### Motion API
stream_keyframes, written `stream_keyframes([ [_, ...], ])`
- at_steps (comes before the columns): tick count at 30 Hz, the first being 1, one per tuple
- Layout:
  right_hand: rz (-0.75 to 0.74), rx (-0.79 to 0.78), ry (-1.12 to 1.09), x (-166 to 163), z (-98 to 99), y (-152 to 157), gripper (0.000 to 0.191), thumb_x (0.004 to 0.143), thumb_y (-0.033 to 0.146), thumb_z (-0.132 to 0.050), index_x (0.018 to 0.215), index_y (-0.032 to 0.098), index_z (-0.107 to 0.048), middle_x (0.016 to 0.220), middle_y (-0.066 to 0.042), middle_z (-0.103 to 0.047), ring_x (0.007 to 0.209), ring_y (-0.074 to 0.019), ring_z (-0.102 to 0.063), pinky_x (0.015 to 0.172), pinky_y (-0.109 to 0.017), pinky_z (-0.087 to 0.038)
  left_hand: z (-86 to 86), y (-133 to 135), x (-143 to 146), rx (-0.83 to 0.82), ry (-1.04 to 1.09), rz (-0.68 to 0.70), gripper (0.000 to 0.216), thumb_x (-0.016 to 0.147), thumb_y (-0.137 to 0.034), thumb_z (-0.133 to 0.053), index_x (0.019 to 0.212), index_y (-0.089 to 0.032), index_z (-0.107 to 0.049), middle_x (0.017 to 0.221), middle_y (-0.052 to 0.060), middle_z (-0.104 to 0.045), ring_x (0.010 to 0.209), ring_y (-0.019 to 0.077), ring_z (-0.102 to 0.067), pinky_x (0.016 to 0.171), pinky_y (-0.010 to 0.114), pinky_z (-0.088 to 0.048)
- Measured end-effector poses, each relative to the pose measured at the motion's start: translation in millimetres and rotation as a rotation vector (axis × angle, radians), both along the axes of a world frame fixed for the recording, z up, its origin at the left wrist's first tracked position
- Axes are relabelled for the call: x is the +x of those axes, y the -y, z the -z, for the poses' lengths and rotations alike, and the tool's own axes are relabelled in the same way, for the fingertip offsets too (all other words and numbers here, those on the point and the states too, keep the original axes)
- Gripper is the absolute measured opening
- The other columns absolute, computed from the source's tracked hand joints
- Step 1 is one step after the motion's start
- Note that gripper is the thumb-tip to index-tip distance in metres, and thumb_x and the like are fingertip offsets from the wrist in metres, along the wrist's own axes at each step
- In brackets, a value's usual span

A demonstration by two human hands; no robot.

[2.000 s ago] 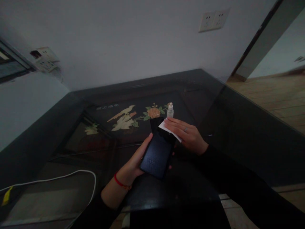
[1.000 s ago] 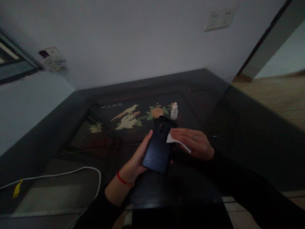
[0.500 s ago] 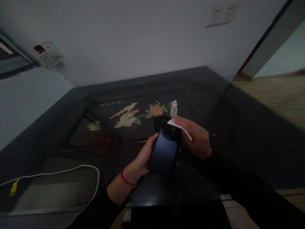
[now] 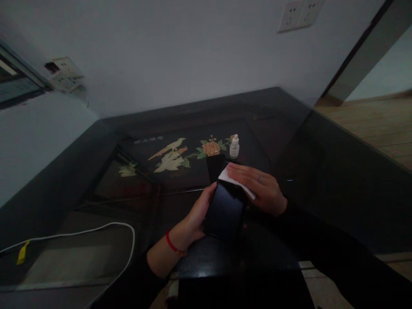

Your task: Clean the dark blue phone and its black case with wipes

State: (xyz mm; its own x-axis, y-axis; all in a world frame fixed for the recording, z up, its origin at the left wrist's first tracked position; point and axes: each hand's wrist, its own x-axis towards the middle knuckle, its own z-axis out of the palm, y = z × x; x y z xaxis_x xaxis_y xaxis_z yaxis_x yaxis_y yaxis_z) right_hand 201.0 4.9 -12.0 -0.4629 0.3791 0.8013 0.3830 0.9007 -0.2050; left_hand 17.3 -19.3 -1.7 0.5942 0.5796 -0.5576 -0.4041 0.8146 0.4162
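Observation:
A dark phone (image 4: 225,210) sits in my left hand (image 4: 197,214), which grips it by its edges just above the black glass-topped table (image 4: 315,180). A red string circles that wrist. My right hand (image 4: 259,186) lies across the phone's far end with its fingers pressed flat on a white folded wipe (image 4: 234,182). A ring shows on one right finger. A small clear dropper bottle (image 4: 234,146) with a white cap stands upright just beyond the hands.
Under the glass is an inlay of birds and a flower (image 4: 180,154). A white cable (image 4: 96,234) with a yellow tag loops at the left front. Wall sockets (image 4: 298,15) sit on the back wall; wooden floor (image 4: 376,124) lies beyond the table's right edge.
The phone's camera side, seen a second ago, is now covered. My right hand with the wipe has slid back and forth over the phone's far end. The left hand keeps its hold.

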Motion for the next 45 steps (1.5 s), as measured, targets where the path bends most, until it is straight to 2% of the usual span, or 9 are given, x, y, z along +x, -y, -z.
stream_keyframes([
  [4, -0.275, 0.073, 0.133, -7, 0.9, 11, 0.036, 0.097, 0.016, -0.040, 0.127, 0.004, -0.055, 0.117, -0.020, -0.068, 0.128, -0.0251, -0.052, 0.096, -0.040, -0.055, 7.4, -4, -4, -0.050, -0.004, -0.106, 0.038, 0.087, -0.045, -0.052, 0.080, -0.012, -0.068, 0.057, 0.003, -0.063, 0.047, 0.0119, -0.056, 0.054, 0.023, -0.043],
  [6, -0.301, 0.073, 0.141, -7, 1.6, 13, 0.036, 0.097, 0.016, -0.040, 0.127, 0.004, -0.054, 0.117, -0.019, -0.068, 0.128, -0.0247, -0.051, 0.096, -0.039, -0.055, 6.9, -5, -5, -0.056, -0.022, -0.134, 0.038, 0.088, -0.044, -0.052, 0.078, -0.012, -0.068, 0.056, 0.002, -0.063, 0.046, 0.0109, -0.055, 0.051, 0.022, -0.042],
  [11, -0.103, -0.014, -0.002, -6, 2.4, 12, 0.034, 0.096, 0.012, -0.043, 0.128, 0.005, -0.054, 0.118, -0.021, -0.067, 0.128, -0.0241, -0.052, 0.099, -0.042, -0.053, 0.3, -3, -1, 0.002, -0.010, -0.157, 0.043, 0.093, -0.043, -0.041, 0.105, -0.013, -0.069, 0.072, 0.005, -0.071, 0.067, 0.0175, -0.066, 0.075, 0.030, -0.050],
  [16, -0.374, 0.112, 0.132, -21, 1.0, 26, 0.030, 0.096, 0.010, -0.039, 0.114, 0.002, -0.061, 0.112, -0.018, -0.071, 0.129, -0.0239, -0.050, 0.100, -0.035, -0.053, 3.8, -4, 0, 0.064, 0.079, -0.027, 0.061, 0.092, -0.052, -0.035, 0.112, -0.004, -0.067, 0.099, 0.015, -0.073, 0.089, 0.0226, -0.068, 0.089, 0.031, -0.047],
  [22, -0.164, 0.007, 0.046, -10, 6.1, 17, 0.033, 0.096, 0.013, -0.043, 0.123, 0.000, -0.056, 0.120, -0.024, -0.065, 0.129, -0.0258, -0.050, 0.100, -0.042, -0.053, 3.9, -5, -3, 0.032, -0.002, -0.185, 0.043, 0.091, -0.043, -0.044, 0.104, -0.011, -0.069, 0.069, 0.004, -0.069, 0.063, 0.0152, -0.063, 0.074, 0.027, -0.048],
  [28, -0.395, 0.114, 0.154, -15, 9.1, 22, 0.027, 0.094, 0.009, -0.044, 0.113, 0.000, -0.061, 0.112, -0.020, -0.070, 0.128, -0.0262, -0.051, 0.098, -0.036, -0.054, -0.3, -6, -3, 0.131, -0.011, -0.128, 0.060, 0.094, -0.047, -0.030, 0.117, -0.005, -0.065, 0.100, 0.015, -0.073, 0.086, 0.0223, -0.068, 0.087, 0.032, -0.048],
  [33, -0.160, 0.007, 0.046, -5, 12.5, 12, 0.035, 0.094, 0.013, -0.047, 0.126, 0.002, -0.054, 0.119, -0.022, -0.066, 0.128, -0.0253, -0.052, 0.098, -0.042, -0.054, -6.3, -9, -5, 0.098, -0.109, -0.197, 0.055, 0.095, -0.044, -0.030, 0.122, -0.008, -0.062, 0.098, 0.013, -0.074, 0.089, 0.0233, -0.069, 0.088, 0.035, -0.049],
  [39, -0.363, 0.138, 0.197, -11, 7.1, 22, 0.029, 0.095, 0.010, -0.042, 0.113, 0.002, -0.062, 0.112, -0.018, -0.071, 0.128, -0.0247, -0.051, 0.098, -0.036, -0.055, -9.1, -9, -4, 0.194, -0.012, -0.172, 0.063, 0.095, -0.046, -0.023, 0.113, -0.004, -0.066, 0.109, 0.016, -0.071, 0.089, 0.0228, -0.069, 0.090, 0.034, -0.048],
  [45, -0.175, 0.060, 0.115, 1, 10.2, 10, 0.036, 0.093, 0.012, -0.048, 0.128, 0.004, -0.054, 0.116, -0.020, -0.069, 0.123, -0.0241, -0.057, 0.096, -0.040, -0.055, -8.2, -12, -8, 0.172, -0.057, -0.283, 0.055, 0.096, -0.042, -0.029, 0.121, -0.007, -0.062, 0.102, 0.013, -0.073, 0.097, 0.0231, -0.067, 0.094, 0.036, -0.047],
])
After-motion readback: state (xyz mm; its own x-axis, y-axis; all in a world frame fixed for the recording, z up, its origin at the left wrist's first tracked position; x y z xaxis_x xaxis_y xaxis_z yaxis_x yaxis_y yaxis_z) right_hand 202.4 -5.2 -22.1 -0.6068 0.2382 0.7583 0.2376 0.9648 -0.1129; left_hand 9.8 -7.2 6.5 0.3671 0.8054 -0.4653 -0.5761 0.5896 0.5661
